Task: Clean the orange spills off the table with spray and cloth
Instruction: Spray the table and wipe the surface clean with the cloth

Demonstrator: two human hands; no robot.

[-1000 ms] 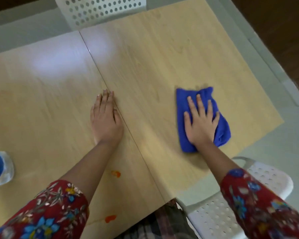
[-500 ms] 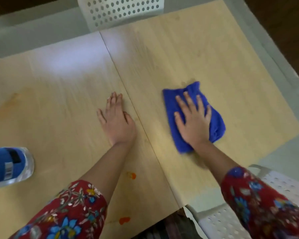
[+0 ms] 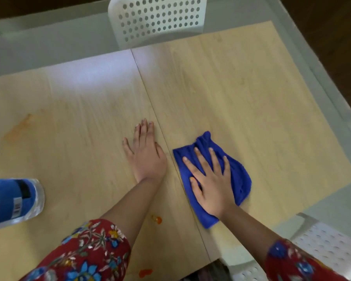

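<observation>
My right hand [image 3: 211,179] lies flat with spread fingers on a blue cloth [image 3: 238,175], pressing it onto the light wooden table [image 3: 251,98] just right of the table's seam. My left hand [image 3: 147,155] rests flat on the wood just left of the seam, fingers straight. A small orange spill [image 3: 157,219] sits near my left forearm, another orange blob [image 3: 145,272] lies at the near edge, and a faint orange smear [image 3: 20,126] marks the far left. A clear spray bottle with a blue label [image 3: 12,199] stands at the left edge.
A white perforated chair [image 3: 156,19] stands at the far side of the table. A second white chair [image 3: 324,246] is at the near right corner. Grey floor surrounds the table on the right.
My right hand has slid the blue cloth leftward and nearer, toward the seam. My left hand stays flat on the table. The view has shifted, showing more of the bottle and the left smear.
</observation>
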